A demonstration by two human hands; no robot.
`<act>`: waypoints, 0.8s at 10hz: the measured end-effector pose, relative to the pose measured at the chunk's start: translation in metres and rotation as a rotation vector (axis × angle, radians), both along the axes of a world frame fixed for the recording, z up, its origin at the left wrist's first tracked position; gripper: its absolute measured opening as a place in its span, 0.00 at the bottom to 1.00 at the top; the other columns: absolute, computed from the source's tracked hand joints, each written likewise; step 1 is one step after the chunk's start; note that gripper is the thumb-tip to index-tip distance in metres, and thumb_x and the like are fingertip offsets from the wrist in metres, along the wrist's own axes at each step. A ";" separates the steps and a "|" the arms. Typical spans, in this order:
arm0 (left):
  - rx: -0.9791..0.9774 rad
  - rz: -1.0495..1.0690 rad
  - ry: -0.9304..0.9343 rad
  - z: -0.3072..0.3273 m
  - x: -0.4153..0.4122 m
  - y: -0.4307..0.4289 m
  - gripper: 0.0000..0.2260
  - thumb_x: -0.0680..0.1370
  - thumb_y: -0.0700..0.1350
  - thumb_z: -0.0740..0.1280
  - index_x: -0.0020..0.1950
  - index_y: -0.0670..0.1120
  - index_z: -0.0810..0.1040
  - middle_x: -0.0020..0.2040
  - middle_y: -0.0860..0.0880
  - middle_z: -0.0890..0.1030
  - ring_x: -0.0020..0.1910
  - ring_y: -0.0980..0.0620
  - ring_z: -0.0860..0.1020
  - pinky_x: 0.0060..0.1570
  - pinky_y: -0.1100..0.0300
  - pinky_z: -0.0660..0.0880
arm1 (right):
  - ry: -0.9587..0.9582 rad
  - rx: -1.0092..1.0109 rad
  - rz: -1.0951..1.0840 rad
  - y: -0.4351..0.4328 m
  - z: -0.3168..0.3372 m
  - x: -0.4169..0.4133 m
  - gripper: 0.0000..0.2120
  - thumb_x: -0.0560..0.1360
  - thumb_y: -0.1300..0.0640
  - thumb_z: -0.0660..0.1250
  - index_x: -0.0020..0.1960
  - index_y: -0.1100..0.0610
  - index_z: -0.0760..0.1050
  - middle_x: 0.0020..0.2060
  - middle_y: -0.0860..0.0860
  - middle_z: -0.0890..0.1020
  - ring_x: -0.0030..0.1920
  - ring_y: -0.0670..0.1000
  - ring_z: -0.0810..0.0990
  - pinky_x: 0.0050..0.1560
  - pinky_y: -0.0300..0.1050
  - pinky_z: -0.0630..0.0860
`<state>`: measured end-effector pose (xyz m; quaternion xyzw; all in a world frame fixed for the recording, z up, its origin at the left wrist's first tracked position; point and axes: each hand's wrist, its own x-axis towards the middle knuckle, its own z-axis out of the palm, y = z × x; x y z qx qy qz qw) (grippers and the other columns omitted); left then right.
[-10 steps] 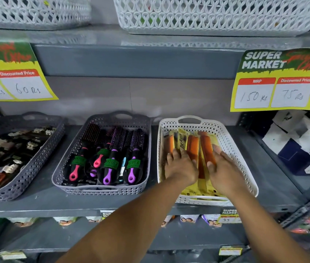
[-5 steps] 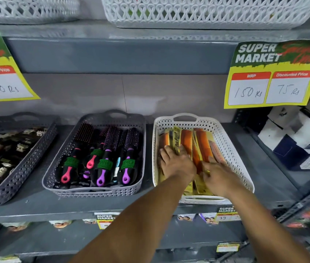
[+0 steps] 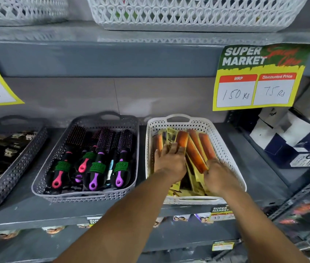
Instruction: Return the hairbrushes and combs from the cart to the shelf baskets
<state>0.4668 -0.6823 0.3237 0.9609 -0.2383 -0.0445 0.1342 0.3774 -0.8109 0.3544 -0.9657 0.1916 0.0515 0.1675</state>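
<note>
Both hands—left hand, right hand—press flat, fingers spread, gripping nothing; packaged combs could slide askew in the white basket.

orange combs in white lattice basket; grey basket.

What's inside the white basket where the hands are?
The white lattice plastic basket holds orange combs in yellow packets. The left hand and right hand rest on them, covering the packets underneath, so the count and the basket's bottom stay hidden.
</note>
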 end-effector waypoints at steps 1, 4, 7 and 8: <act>-0.035 0.077 -0.011 -0.003 -0.007 0.000 0.25 0.81 0.52 0.47 0.76 0.45 0.52 0.79 0.44 0.52 0.77 0.39 0.49 0.72 0.39 0.48 | -0.017 0.034 -0.005 -0.001 -0.001 0.000 0.22 0.76 0.59 0.56 0.70 0.59 0.65 0.69 0.59 0.71 0.67 0.60 0.71 0.66 0.56 0.70; -0.097 0.277 0.112 -0.001 -0.025 -0.022 0.28 0.80 0.44 0.51 0.76 0.39 0.42 0.79 0.39 0.45 0.75 0.33 0.42 0.73 0.41 0.48 | -0.054 0.030 0.004 0.002 -0.003 0.002 0.20 0.75 0.60 0.57 0.66 0.62 0.69 0.64 0.61 0.73 0.61 0.62 0.74 0.61 0.56 0.74; -0.265 0.423 0.105 0.003 -0.025 -0.026 0.27 0.81 0.53 0.47 0.77 0.41 0.47 0.78 0.37 0.48 0.76 0.36 0.44 0.74 0.43 0.46 | -0.175 -0.007 -0.001 0.002 -0.001 0.002 0.24 0.73 0.60 0.60 0.69 0.58 0.67 0.60 0.59 0.77 0.60 0.59 0.76 0.62 0.52 0.74; -0.338 0.320 -0.001 0.010 -0.034 -0.024 0.26 0.81 0.54 0.46 0.77 0.43 0.50 0.78 0.38 0.51 0.77 0.38 0.46 0.73 0.44 0.46 | -0.431 0.106 -0.015 0.008 0.012 -0.012 0.29 0.73 0.65 0.58 0.73 0.53 0.63 0.61 0.56 0.77 0.62 0.55 0.74 0.66 0.48 0.69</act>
